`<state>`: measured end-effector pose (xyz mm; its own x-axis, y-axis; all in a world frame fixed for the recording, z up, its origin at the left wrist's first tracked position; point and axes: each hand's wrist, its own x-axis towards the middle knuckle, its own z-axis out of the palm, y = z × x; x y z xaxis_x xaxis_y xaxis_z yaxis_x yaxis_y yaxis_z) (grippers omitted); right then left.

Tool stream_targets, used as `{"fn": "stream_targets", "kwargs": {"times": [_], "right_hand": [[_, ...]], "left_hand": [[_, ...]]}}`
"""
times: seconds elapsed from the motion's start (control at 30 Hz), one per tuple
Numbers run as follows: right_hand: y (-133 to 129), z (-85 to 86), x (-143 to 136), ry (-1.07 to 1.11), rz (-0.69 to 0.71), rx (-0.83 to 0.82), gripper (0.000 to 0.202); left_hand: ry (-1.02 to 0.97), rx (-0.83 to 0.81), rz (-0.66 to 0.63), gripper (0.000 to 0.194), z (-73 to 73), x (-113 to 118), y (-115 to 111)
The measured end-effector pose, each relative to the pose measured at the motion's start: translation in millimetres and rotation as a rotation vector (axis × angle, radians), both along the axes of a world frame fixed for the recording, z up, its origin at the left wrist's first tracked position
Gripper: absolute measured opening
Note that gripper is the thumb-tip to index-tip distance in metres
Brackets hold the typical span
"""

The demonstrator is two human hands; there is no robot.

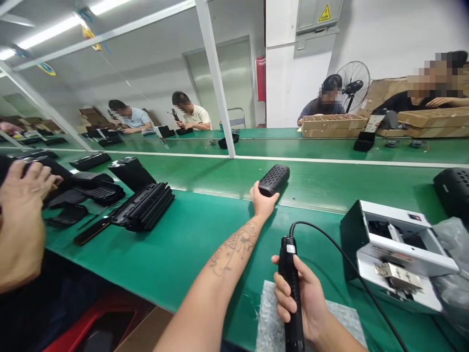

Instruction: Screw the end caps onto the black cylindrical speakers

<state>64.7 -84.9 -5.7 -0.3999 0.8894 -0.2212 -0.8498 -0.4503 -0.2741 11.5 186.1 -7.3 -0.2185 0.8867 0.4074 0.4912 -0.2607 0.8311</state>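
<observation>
Stretched forward across the green bench, my left hand [264, 199] grips the near end of a black perforated housing [274, 179], at the strip beyond the bench edge. My right hand [304, 298] is wrapped around a black electric screwdriver [290, 278], held upright with its cord end up; its lower tip is out of view. The black cord [330, 240] loops from its top toward the right. Below the screwdriver lies a grey speckled mat [268, 313]. To the right stands a white and black screw feeder [395, 254].
A co-worker's hand [27, 183] is at the left, beside black plastic parts [102, 190]. A stack of black housings [142, 208] lies left of my arm. Another black housing [454, 190] and clear plastic bags [452, 264] are at the right. Several people sit across the line.
</observation>
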Motion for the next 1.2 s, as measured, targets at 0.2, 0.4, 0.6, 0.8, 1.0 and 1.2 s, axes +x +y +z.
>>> {"fn": "stream_targets", "kwargs": {"times": [0.2, 0.4, 0.6, 0.8, 1.0, 1.2], "right_hand": [[4, 2.9, 0, -0.015, -0.036, -0.005, 0.045], [1, 4.4, -5, -0.036, -0.036, -0.048, 0.045], [5, 7.3, -5, -0.106, -0.083, -0.066, 0.045], [8, 2.6, 1, -0.129, -0.11, -0.078, 0.038], [10, -3.4, 7, -0.133, -0.102, -0.072, 0.03], [16, -0.2, 28, -0.139, -0.189, -0.045, 0.03]], "left_hand": [[0.048, -0.038, -0.025, 0.1, -11.6, 63, 4], [0.171, 0.063, -0.194, 0.086, -14.9, 8, -15], [0.208, 0.136, -0.099, 0.033, -19.0, -144, -39], [0.289, 0.12, 0.111, 0.017, -19.0, -286, -92], [0.352, 0.112, 0.084, 0.015, -16.2, -309, -141], [0.236, 0.089, -0.177, 0.021, -24.3, -199, -145]]}}
